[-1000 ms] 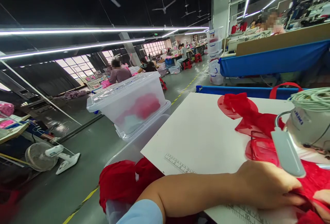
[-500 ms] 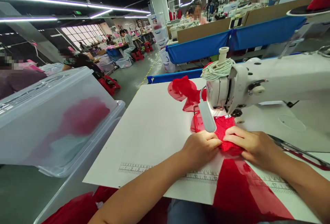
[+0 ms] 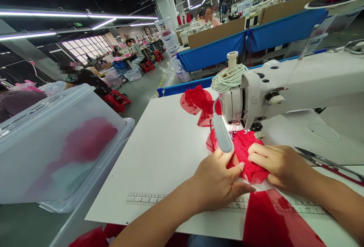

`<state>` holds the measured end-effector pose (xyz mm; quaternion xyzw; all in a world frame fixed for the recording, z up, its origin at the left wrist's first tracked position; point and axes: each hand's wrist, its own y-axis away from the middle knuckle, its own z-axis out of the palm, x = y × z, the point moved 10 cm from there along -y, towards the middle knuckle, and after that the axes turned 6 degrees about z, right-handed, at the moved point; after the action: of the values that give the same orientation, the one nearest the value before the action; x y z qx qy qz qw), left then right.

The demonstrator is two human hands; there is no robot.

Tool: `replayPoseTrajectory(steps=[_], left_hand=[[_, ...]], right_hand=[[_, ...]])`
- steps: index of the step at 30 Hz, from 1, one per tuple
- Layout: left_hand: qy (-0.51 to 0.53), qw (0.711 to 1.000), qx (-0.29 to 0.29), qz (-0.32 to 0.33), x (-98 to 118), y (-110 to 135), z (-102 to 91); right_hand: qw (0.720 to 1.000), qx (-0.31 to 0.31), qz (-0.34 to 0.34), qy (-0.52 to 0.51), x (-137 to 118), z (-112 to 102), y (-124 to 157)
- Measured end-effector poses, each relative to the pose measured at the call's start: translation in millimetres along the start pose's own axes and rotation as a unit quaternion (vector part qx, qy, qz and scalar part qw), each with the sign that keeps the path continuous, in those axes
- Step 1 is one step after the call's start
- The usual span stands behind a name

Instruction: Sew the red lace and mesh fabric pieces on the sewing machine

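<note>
Under the needle end of the sewing machine (image 3: 273, 88), a bunched piece of red lace fabric (image 3: 248, 150) lies on the white tabletop (image 3: 142, 152), its far edge near the presser foot. Just in front of the machine's head, the left hand (image 3: 217, 180) rests at the fabric's left side, thumb parted from the forefinger, fingertips on the cloth; whether they pinch it, I cannot tell. On the fabric's other side, also in front of the machine, the right hand (image 3: 281, 163) has its fingers curled over the edge, gripping the lace with the thumb below. A grey plate (image 3: 222, 133) hangs at the machine's left, close above the left fingers. Left of the machine and beyond it lie sheer red pieces (image 3: 196, 101); nearer than the machine, a smooth red panel (image 3: 267, 216) covers part of the printed ruler (image 3: 145, 198). Dark scissors (image 3: 327, 163) lie before the machine's bed, beyond the right forearm.
</note>
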<state>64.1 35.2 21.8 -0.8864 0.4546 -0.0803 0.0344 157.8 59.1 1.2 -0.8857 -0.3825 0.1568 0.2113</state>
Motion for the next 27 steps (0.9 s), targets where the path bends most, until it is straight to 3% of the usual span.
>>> replayPoseTrajectory(steps=[15, 27], left_hand=[[-0.056, 0.997, 0.047, -0.024, -1, 3, -2.4], [-0.079, 0.994, 0.072, -0.025, -8, 3, -0.4]], right_hand=[[1.000, 0.001, 0.001, 0.005, 1, 0, 0], [0.998, 0.011, 0.043, 0.038, 13, 5, -3]])
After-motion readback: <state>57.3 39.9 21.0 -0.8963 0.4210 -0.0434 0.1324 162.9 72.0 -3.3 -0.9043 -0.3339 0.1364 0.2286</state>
